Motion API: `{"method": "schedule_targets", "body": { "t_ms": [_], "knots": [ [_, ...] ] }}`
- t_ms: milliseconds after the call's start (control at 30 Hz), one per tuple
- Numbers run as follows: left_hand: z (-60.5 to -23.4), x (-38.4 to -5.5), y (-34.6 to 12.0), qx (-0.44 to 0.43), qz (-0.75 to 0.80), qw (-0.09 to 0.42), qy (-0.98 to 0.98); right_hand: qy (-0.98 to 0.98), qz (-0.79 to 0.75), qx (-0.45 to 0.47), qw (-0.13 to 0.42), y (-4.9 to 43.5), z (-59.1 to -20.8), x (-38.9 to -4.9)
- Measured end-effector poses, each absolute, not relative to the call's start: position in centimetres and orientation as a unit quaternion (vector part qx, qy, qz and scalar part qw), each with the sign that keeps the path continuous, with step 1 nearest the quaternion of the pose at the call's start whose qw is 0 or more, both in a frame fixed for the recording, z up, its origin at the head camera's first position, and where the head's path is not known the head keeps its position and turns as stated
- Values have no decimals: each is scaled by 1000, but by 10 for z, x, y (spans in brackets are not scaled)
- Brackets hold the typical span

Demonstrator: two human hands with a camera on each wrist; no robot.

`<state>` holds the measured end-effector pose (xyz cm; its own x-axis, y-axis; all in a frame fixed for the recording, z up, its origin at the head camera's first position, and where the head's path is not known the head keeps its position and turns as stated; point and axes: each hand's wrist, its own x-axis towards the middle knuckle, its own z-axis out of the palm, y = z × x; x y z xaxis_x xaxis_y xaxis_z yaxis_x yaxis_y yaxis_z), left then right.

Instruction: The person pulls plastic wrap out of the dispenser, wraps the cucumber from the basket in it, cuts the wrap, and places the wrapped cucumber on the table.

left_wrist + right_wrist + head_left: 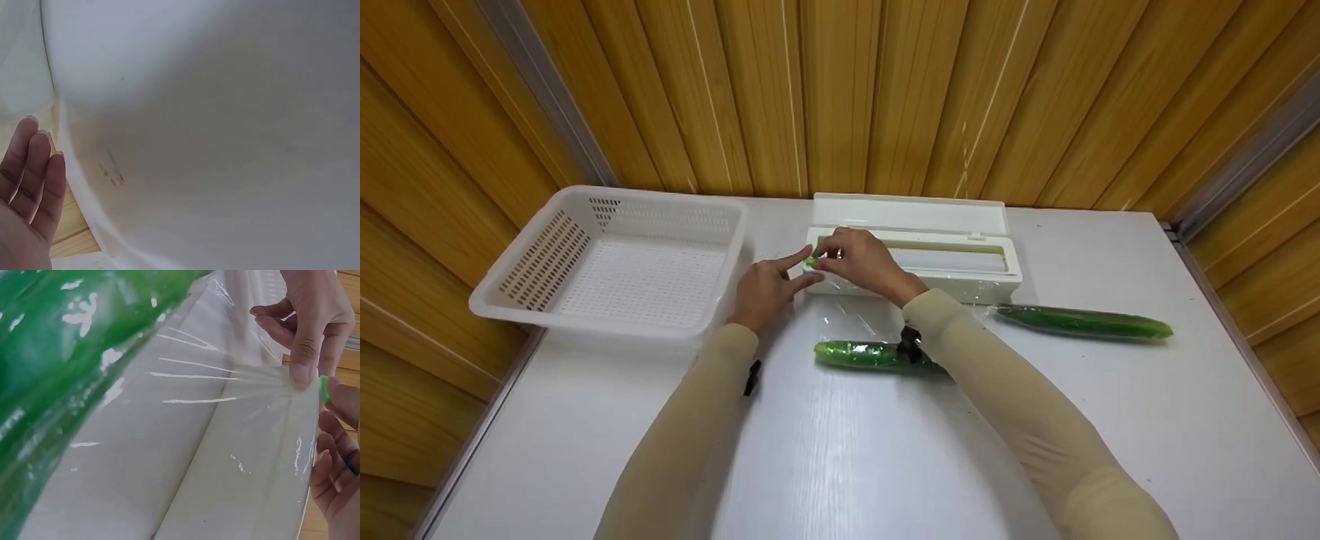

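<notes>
In the head view, my right hand (861, 259) pinches a small green slider (811, 262) at the left end of a white cling film dispenser (911, 288). My left hand (765, 291) is at the same end, index finger and thumb extended on either side of the slider. Its thumb presses clear film (270, 391) onto the box edge in the right wrist view. The film stretches from the box toward a cucumber (855, 354) lying in front, partly hidden by my right forearm. Three nearly straight fingers (38, 174) of the left hand show in the left wrist view.
A white perforated basket (607, 326) stands on the left of the white table (795, 450). Another film-wrapped cucumber (1087, 322) lies to the right of the dispenser. The dispenser's lid (907, 212) is raised at the back, near the wood-panelled wall (840, 97).
</notes>
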<state>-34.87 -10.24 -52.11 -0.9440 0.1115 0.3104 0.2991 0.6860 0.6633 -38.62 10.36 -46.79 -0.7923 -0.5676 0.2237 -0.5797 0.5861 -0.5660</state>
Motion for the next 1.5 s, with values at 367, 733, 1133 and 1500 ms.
{"method": "schedule_targets", "body": {
  "t_ms": [367,733,1133,1500],
  "knots": [
    [-522,-353,-103,-141,-358,154,-910,-890,326,317,13,108,-466,-387],
    [-523,-347,-103,-143,-345,166,-913,-885,332,325,14,114,-468,-383],
    [-521,-346,-101,-146,-328,162,-919,-886,335,319,17,118,-470,-381],
    [-525,-345,-104,-161,-309,187,-918,-885,332,326,15,119,-469,-379]
  ]
}}
